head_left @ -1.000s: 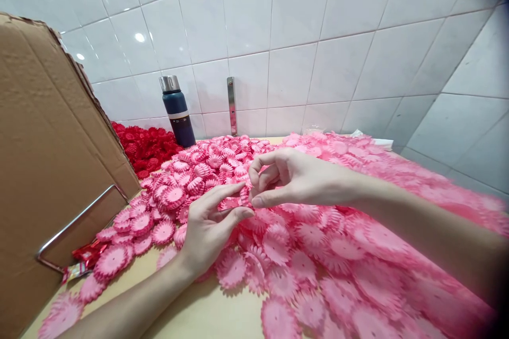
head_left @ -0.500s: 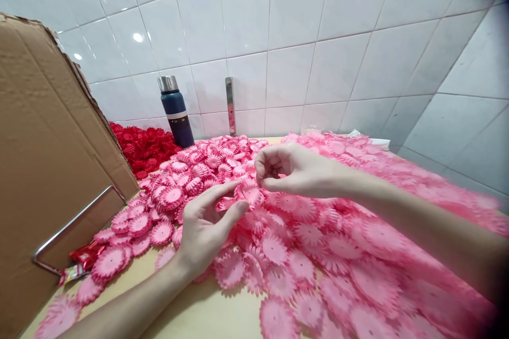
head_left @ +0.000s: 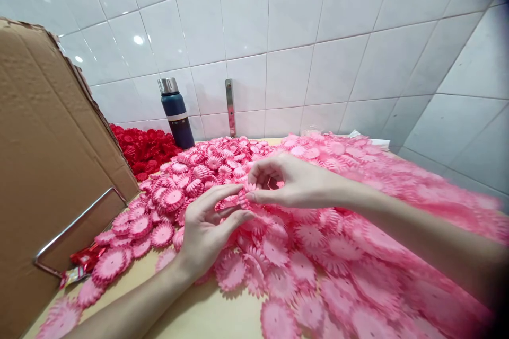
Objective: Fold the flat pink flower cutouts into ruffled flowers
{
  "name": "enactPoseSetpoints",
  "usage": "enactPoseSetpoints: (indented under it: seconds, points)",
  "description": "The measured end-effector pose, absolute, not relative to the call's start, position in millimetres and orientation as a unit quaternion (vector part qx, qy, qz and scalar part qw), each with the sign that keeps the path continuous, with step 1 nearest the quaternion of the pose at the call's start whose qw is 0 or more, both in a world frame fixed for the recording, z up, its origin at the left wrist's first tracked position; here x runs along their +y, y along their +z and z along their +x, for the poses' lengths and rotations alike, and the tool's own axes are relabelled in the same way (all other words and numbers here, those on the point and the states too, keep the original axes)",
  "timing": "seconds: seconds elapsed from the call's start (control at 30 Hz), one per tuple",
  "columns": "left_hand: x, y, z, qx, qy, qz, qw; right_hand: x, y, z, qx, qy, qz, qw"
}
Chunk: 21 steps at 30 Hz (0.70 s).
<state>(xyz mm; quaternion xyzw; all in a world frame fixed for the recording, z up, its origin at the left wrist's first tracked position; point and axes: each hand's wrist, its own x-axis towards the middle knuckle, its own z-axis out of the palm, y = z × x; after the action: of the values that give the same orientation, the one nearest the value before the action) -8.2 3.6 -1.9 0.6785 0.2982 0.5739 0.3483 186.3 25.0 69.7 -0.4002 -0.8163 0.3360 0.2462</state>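
A wide heap of flat pink paper flowers (head_left: 318,243) covers the tan table (head_left: 207,318). My left hand (head_left: 207,228) rests on the heap with its index finger and thumb stretched toward one small pink flower (head_left: 243,197). My right hand (head_left: 286,180) pinches that same flower between thumb and forefinger from the right. Both hands meet over it at the middle of the picture.
A large cardboard box (head_left: 47,169) with a metal wire handle (head_left: 75,222) stands at the left. Behind it lies a pile of red flowers (head_left: 145,148). A dark blue flask (head_left: 175,112) with a steel cap stands against the white tiled wall. A red wrapper (head_left: 81,259) lies by the box.
My right hand lifted slightly half a second ago and has come back down and leftward onto the flower. My left hand has kept its place, fingers shifting a little.
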Motion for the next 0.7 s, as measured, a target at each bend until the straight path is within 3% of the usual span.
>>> enactPoseSetpoints:
  seconds: [0.13, 0.53, 0.7]
  points:
    - [4.3, -1.4, -7.3, 0.293, 0.583, 0.673, 0.348, 20.7, 72.5, 183.8, -0.839, 0.309, -0.396, 0.208]
    - [4.9, -1.5, -9.6, 0.3, 0.576, 0.689, 0.321, 24.7, 69.9, 184.6, -0.811, 0.309, -0.421, 0.262]
    - [5.8, -3.1, -9.2, 0.269, 0.571, 0.7, 0.334, 29.3, 67.5, 187.4, -0.791, 0.384, -0.38, 0.286]
